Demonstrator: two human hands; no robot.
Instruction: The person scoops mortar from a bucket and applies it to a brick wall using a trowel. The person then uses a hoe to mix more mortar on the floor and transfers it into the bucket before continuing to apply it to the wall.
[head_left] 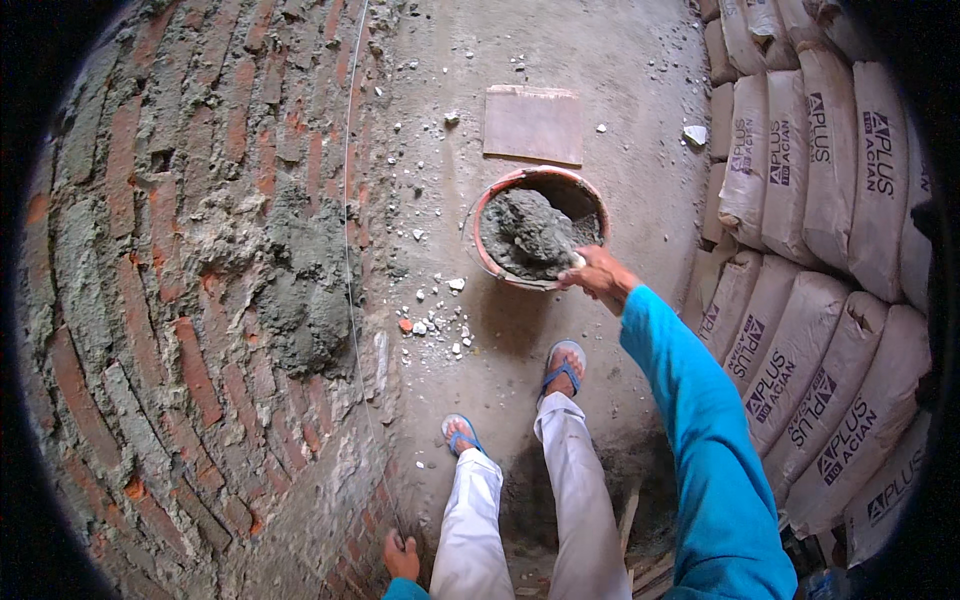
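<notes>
Right hand (597,272), reaching from a blue sleeve (700,420) toward mid-frame, closed around something small at the near rim of the mortar tub (500,200), fingers wrapped tight; likely a trowel handle, though the blade hidden in the grey heap. Orange-rimmed tub standing on the concrete floor (600,90) at centre, just above the feet in blue sandals (562,370), close enough to be dipped into without a step. Wet mortar (530,235) piled high inside, leaning to the left side of the tub. Left hand (401,556) low at the bottom edge, fingers spread flat against the brick wall (150,300), seemingly for balance while bending. Fresh grey mortar patch (300,280) already smeared on the bricks at left of centre, with a thin plumb string (349,200) running down the wall's face as a guide. Flat tile (533,124) lying above the tub. Stacked cement sacks (800,300) filling the right side.
</notes>
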